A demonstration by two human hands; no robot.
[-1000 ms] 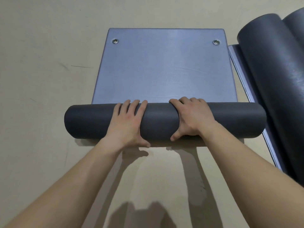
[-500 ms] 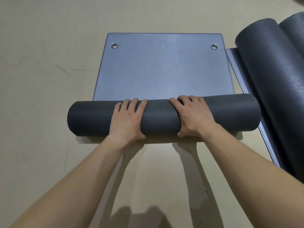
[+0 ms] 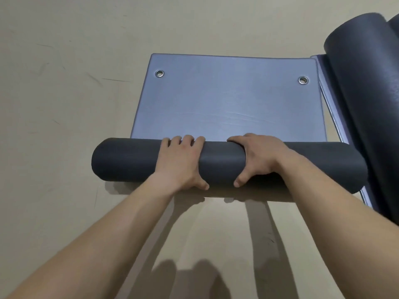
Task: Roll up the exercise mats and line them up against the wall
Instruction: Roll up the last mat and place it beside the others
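Note:
A dark grey exercise mat roll [image 3: 129,160] lies crosswise on the floor in front of me. Its unrolled part [image 3: 228,100] stretches away, blue-grey and flat, with a metal eyelet [image 3: 159,73] and a second eyelet [image 3: 303,80] near the far corners. My left hand [image 3: 181,162] grips the roll left of its middle, fingers over the top and thumb on the near side. My right hand [image 3: 261,158] grips it just right of the middle the same way, fingertips hidden behind the roll.
A larger rolled mat [image 3: 367,104] lies lengthwise at the right, close to the end of my roll, resting on the flat strip of another mat [image 3: 328,108]. Beige floor [image 3: 64,104] spreads to the left and beyond.
The roll has turned forward a little, and the flat part is shorter. Both hands stayed on it, their thumbs now showing on the near side. My view has shifted left.

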